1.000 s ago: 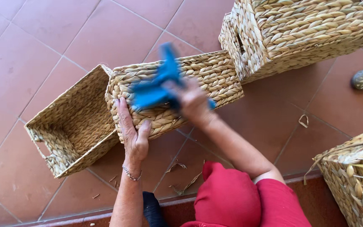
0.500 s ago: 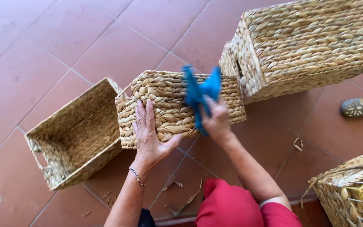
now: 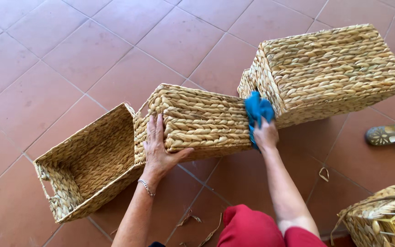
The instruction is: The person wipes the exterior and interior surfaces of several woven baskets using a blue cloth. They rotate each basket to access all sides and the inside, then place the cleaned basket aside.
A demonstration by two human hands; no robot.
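A woven straw basket lies overturned on the red tiled floor. My left hand rests flat on its left end, fingers spread, with a bracelet on the wrist. At the basket's right end my right hand grips a blue cloth and presses it against the weave.
An open woven basket lies on its side at the left, touching the middle one. A larger overturned basket stands at the upper right. Another basket sits at the bottom right. A sandal lies at the right edge. Straw scraps litter the floor.
My right hand has carried the blue cloth from the basket's middle to its right end. My left hand slid up onto the basket's left end.
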